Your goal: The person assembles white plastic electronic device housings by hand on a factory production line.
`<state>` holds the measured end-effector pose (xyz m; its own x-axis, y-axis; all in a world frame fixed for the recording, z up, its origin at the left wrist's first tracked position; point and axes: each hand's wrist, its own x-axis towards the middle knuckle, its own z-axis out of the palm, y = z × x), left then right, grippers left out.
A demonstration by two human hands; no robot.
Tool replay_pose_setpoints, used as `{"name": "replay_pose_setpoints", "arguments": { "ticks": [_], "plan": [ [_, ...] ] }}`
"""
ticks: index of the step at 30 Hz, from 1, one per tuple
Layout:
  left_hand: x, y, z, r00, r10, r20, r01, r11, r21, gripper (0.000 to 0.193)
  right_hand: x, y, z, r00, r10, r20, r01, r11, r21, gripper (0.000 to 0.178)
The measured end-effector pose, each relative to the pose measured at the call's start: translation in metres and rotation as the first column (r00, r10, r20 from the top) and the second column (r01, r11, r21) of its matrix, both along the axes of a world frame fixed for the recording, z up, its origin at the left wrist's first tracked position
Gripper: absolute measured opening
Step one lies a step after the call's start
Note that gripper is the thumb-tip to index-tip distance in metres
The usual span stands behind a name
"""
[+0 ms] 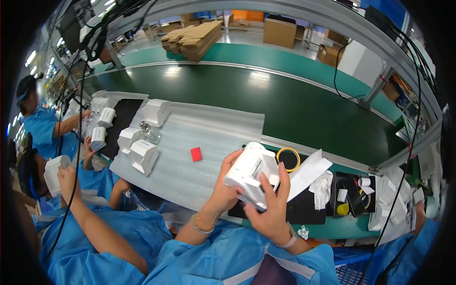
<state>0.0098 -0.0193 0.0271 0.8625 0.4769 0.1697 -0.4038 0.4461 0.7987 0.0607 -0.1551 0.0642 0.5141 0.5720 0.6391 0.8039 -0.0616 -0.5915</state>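
Observation:
Just in front of me is a white boxy plastic device (247, 166) with a rounded end and a small printed label on its upper side. My left hand (222, 183) is closed round its left side, thumb at the lower edge. On the right, my right hand (273, 211) grips the same device with fingers bent over its side and the thumb underneath. Part of the device is hidden by these fingers. A roll of yellow-rimmed black tape (288, 159) lies just beyond my right fingers, beside a white paper sheet (311, 173).
Several white devices (144, 156) stand on the foam-covered bench (223, 128), near a clear bottle (151, 133) and a red square (196, 154). A black tray (354, 190) with small parts is at right. Co-workers sit at left; one hand (70, 180) raises a similar device. A green conveyor (209, 85) runs behind.

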Motion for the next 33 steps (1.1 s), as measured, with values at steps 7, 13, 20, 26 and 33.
{"name": "replay_pose_setpoints", "arguments": {
  "ticks": [7, 13, 20, 26, 33],
  "plan": [
    [0.01, 0.009, -0.017, 0.899, -0.373, 0.231, 0.418, 0.889, -0.19, 0.101, 0.001, -0.022, 0.007, 0.977, 0.213, -0.011, -0.214, 0.973, -0.082, 0.104],
    [0.011, 0.013, -0.012, 0.871, -0.43, 0.236, 0.472, 0.866, -0.163, 0.103, 0.001, -0.028, 0.001, 0.966, 0.255, -0.053, -0.259, 0.96, -0.11, 0.106],
    [0.012, 0.016, -0.012, 0.866, -0.433, 0.25, 0.474, 0.871, -0.132, 0.102, -0.001, -0.029, 0.002, 0.968, 0.251, -0.019, -0.251, 0.961, -0.112, 0.105],
    [0.009, 0.007, -0.005, 0.809, -0.435, 0.395, 0.557, 0.781, -0.282, 0.097, -0.003, -0.028, 0.0, 0.956, 0.257, -0.142, -0.263, 0.965, -0.021, 0.102],
    [0.003, 0.003, 0.007, 0.883, -0.4, 0.247, 0.462, 0.834, -0.301, 0.1, -0.003, -0.026, -0.001, 0.967, 0.248, -0.056, -0.249, 0.969, -0.001, 0.101]
  ]
}}
